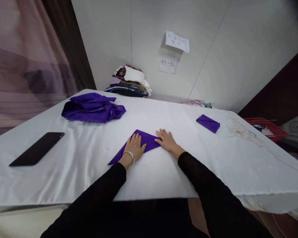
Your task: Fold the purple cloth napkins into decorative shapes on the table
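A purple cloth (149, 141), folded into a flat shape with pointed ends, lies on the white-covered table in front of me. My left hand (135, 147) rests flat on its left part, fingers stretched out, a silver bracelet at the wrist. On the cloth's right end lies my right hand (167, 140), open, its fingers spread and pressing down. Farther right sits a small folded purple cloth (208, 123). A loose heap of purple cloth (91, 107) is at the back left.
A dark flat tablet-like object (37, 148) lies on the left of the white tablecloth (159, 185). Behind the table's far edge is a stack of folded clothes (131, 81). Paper notes (168, 64) hang on the wall. A red basket (265, 129) stands beyond the right edge.
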The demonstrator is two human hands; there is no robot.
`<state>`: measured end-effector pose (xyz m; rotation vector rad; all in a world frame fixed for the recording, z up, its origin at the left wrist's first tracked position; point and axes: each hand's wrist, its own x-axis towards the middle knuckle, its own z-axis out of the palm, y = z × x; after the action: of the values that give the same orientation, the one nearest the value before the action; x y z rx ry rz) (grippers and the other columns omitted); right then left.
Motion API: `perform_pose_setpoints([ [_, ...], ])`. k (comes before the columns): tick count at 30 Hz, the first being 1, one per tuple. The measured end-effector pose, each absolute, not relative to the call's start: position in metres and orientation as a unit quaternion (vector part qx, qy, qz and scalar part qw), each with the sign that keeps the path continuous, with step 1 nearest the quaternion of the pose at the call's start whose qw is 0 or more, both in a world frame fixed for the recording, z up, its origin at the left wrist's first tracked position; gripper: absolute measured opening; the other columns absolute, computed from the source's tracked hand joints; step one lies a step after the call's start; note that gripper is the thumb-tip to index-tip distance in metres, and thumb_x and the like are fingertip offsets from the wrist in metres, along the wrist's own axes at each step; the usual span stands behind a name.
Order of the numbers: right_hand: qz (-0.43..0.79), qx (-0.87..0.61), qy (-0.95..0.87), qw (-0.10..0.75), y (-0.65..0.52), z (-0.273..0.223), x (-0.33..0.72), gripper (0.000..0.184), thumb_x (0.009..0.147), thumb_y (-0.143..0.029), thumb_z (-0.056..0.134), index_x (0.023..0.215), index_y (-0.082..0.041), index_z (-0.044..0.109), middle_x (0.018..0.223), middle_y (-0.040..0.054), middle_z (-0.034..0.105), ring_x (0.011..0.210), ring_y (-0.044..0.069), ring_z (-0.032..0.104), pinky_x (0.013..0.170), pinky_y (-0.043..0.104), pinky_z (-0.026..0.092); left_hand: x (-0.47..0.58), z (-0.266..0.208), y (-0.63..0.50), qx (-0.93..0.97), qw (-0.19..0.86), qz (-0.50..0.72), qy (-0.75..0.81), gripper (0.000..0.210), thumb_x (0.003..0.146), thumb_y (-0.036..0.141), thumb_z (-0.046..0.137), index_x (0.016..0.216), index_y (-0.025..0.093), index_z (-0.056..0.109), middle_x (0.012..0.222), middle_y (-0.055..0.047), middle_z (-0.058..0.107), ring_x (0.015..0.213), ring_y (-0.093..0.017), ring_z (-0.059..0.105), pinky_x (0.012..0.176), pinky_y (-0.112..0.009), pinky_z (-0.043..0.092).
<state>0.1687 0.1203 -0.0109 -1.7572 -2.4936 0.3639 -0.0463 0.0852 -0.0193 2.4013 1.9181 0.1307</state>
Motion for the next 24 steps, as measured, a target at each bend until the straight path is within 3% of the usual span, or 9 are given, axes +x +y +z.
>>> perform_pose_setpoints([
  [4,0.105,-0.656,-0.747,0.018,0.13,-0.01,0.205,0.064,0.089,-0.06,0.019,0.144,-0.026,0.02,0.152,0.0048,0.01,0.139,0.025,0.005,0.107,0.054,0.004,-0.046,-0.015,0.084,0.779,0.043,0.043,0.624,0.066,0.089,0.047,0.021,0.14,0.007,0.03,0.149,-0.013,0.023,0.138,-0.026,0.015,0.11,-0.044,0.015],
  [8,0.072,-0.728,-0.681,0.044,0.126,-0.003,0.22,0.063,0.092,-0.053,0.02,0.143,-0.016,0.023,0.151,0.0119,0.014,0.138,0.027,0.008,0.107,0.054,0.009,-0.045,-0.015,0.083,0.778,0.045,0.043,0.625,0.067,0.089,0.047,0.021,0.14,0.004,0.029,0.149,-0.013,0.022,0.138,-0.026,0.014,0.111,-0.043,0.013],
  [12,0.038,-0.609,-0.786,0.104,0.11,0.005,0.169,0.061,0.092,-0.051,0.022,0.142,-0.017,0.026,0.151,0.01,0.015,0.139,0.023,0.006,0.109,0.048,0.005,-0.045,-0.019,0.083,0.779,0.043,0.057,0.623,0.065,0.089,0.047,0.023,0.139,0.007,0.032,0.148,-0.013,0.024,0.138,-0.026,0.015,0.11,-0.044,0.014],
  [18,0.115,-0.38,-0.908,0.134,0.096,0.01,0.068,0.063,0.091,-0.055,0.025,0.143,-0.019,0.025,0.151,0.0073,0.018,0.139,0.021,0.008,0.111,0.044,0.004,-0.046,-0.021,0.078,0.798,0.033,0.053,0.599,0.062,0.085,0.039,0.035,0.142,0.017,0.027,0.149,-0.007,0.024,0.139,-0.028,0.009,0.111,-0.047,0.007],
  [24,0.218,-0.394,-0.885,0.123,0.118,0.001,0.062,0.062,0.093,-0.054,0.017,0.143,-0.019,0.023,0.15,0.0075,0.02,0.138,0.018,0.012,0.111,0.041,0.008,-0.045,-0.02,0.078,0.81,0.028,0.073,0.581,0.064,0.086,0.036,0.036,0.145,0.019,0.017,0.152,-0.007,0.016,0.139,-0.03,0.004,0.11,-0.051,0.01],
])
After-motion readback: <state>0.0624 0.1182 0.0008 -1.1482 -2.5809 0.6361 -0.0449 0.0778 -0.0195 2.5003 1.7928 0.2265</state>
